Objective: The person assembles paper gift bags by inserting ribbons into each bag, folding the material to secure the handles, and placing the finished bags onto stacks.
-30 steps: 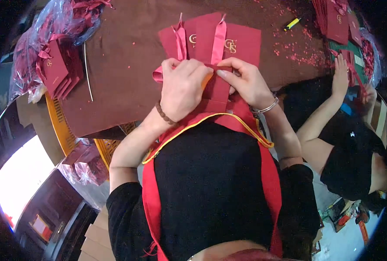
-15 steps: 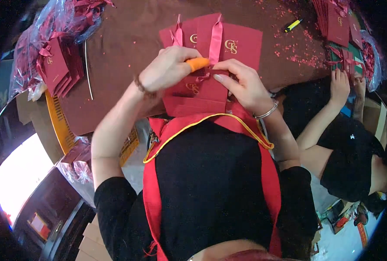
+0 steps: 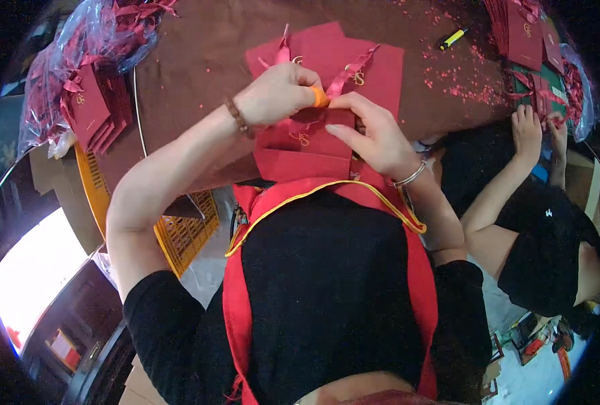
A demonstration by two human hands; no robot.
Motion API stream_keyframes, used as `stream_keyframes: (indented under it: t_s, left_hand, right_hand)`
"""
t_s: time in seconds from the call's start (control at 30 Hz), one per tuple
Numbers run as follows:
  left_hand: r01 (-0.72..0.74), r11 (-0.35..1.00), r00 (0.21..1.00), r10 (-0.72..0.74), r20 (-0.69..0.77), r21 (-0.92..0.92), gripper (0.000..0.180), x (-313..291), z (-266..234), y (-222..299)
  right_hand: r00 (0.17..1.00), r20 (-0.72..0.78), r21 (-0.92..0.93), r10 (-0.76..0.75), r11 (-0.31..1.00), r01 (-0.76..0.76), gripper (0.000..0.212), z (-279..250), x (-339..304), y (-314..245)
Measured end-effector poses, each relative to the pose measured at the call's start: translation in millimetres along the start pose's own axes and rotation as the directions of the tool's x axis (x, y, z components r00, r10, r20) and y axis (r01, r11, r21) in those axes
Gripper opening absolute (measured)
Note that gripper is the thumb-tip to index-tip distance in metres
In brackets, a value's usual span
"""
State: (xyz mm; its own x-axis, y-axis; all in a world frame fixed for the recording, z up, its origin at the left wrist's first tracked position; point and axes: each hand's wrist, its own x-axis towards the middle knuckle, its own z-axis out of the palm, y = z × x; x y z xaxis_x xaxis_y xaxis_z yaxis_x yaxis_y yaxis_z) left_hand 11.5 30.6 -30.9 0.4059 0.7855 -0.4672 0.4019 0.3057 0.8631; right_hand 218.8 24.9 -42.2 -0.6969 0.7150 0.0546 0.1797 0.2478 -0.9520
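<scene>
A dark red paper bag (image 3: 305, 150) with a gold emblem lies flat at the near edge of the brown table (image 3: 205, 61). My left hand (image 3: 276, 93), with an orange finger cot on one fingertip, pinches a red ribbon (image 3: 340, 79) at the bag's top edge. My right hand (image 3: 374, 131) presses on the bag's upper right corner, fingertips meeting the left hand's. Two more flat red bags (image 3: 374, 71) with ribbon handles lie just beyond.
A clear plastic sack of red ribbons and bags (image 3: 87, 81) sits at the far left. A yellow crate (image 3: 178, 229) stands below the table edge. A stack of red bags (image 3: 519, 30), a yellow marker (image 3: 454, 38) and red paper scraps lie far right, where another person's hands (image 3: 529, 128) work.
My left arm has swung out to the left and the hand has risen onto the ribbon at the bag's top. My right hand stays on the bag.
</scene>
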Motion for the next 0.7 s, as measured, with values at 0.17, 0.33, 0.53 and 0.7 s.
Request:
stream_keyframes:
  t_s: [0.17,0.33,0.53,0.7]
  left_hand:
    - [0.016,0.992,0.947,0.026,-0.321,0.126,0.025,6,15,-7]
    - [-0.071,0.993,0.865,0.014,-0.502,-0.096,0.022,15,-9,2]
    - [-0.147,0.976,0.875,0.052,-0.482,-0.162,0.013,19,-24,10]
    - [-0.149,0.944,0.870,-0.016,-0.492,-0.294,0.017,19,-56,12]
  right_hand:
    - [0.883,0.115,-0.061,0.456,0.890,-0.451,0.028,-6,3,-9]
    - [0.989,0.035,0.052,0.145,0.988,-0.147,0.026,3,-3,-3]
    - [0.971,0.126,0.107,0.203,0.970,-0.217,0.025,1,-3,-7]
    - [0.958,0.189,0.054,0.218,0.971,-0.232,0.026,-7,-7,-11]
